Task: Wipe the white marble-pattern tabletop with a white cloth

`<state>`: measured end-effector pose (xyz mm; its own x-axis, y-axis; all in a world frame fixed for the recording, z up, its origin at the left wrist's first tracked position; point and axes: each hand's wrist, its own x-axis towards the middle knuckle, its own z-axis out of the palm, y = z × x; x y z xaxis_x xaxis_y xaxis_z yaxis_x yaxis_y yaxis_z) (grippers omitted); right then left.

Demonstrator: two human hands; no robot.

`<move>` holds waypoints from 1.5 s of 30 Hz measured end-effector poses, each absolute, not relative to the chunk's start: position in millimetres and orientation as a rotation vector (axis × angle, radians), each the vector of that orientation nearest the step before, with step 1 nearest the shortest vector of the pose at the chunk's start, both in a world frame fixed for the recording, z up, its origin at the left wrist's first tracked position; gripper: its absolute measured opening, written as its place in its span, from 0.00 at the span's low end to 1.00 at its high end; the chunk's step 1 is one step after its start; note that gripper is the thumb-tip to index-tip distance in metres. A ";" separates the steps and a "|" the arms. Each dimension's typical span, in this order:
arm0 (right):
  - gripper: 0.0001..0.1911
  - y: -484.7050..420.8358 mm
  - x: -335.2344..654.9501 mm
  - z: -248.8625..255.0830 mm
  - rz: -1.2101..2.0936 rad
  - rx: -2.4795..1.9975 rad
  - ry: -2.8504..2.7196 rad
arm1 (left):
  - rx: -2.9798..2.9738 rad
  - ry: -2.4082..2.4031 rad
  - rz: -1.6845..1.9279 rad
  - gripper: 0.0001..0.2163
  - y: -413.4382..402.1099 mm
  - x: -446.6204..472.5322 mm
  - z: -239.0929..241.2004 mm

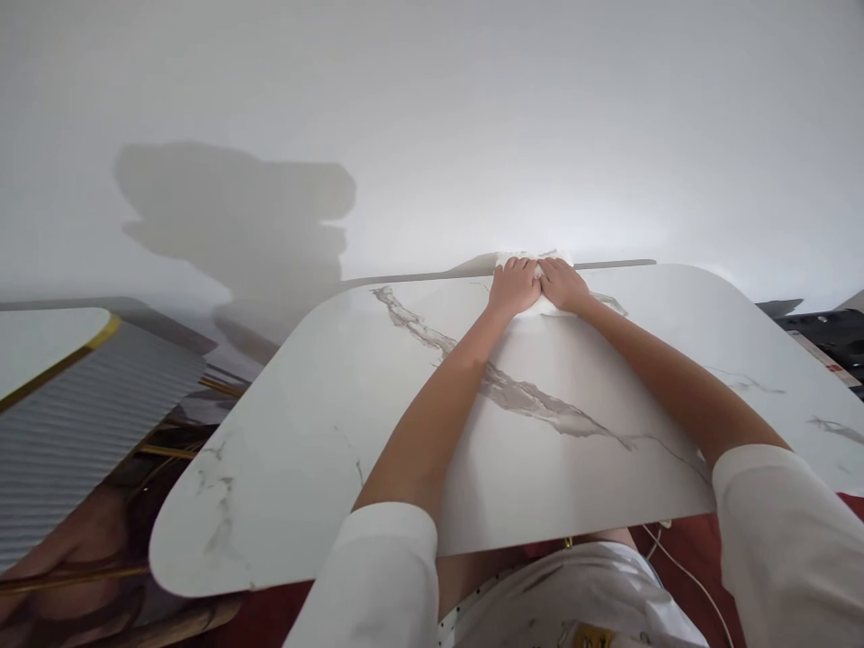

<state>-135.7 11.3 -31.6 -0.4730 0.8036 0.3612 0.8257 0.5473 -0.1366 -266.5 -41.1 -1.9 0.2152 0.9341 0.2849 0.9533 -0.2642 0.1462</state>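
Observation:
Both arms stretch forward over a white marble-patterned table [540,378] to its far edge. There, a crumpled white cloth [550,306] lies under both hands; whether it is fabric or paper is hard to tell. My left hand [517,286] presses on the cloth's left side, its fingers bent over it. Close beside it, my right hand [563,284] grips the cloth's right side, and the two thumbs nearly meet. Part of the cloth shows beyond the fingertips, against the wall. The palms hide its middle.
A plain white wall [432,126] rises right behind the table, with a shadow on its left part. At left stands a ribbed grey cabinet [101,423] with a gold-edged white top. Black items [833,333] sit beyond the right edge. A white cable [695,580] hangs below.

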 end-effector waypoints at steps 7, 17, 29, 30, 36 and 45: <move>0.26 -18.6 -133.3 -32.0 -0.090 -1.345 -2.409 | -2.400 -1.864 -0.496 0.20 -70.0 -264.9 -2.9; 0.27 -105.0 -119.1 -29.0 -0.054 -1.329 -2.414 | -2.421 -1.875 -0.506 0.20 -148.4 -254.6 -2.2; 0.28 -235.9 -110.8 -28.6 -0.077 -1.364 -2.388 | -2.446 -1.884 -0.410 0.23 -263.9 -252.0 -3.4; 0.28 -243.5 -110.8 -28.1 -0.074 -1.388 -2.384 | -2.451 -1.882 -0.406 0.23 -270.2 -251.9 -3.3; 0.28 -272.8 -108.4 -31.3 -0.050 -1.419 -2.361 | -2.460 -1.879 -0.385 0.24 -299.0 -250.3 -5.7; 0.29 -278.7 -79.1 -36.1 -0.043 -1.330 -2.343 | -2.474 -1.929 -0.419 0.26 -307.2 -222.2 -5.7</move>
<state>-79.1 -278.7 -36.1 -0.4382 0.8092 0.3914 0.8231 0.5362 -0.1870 -222.2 -307.2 -5.7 0.2220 0.9558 0.1927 0.9496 -0.2568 0.1797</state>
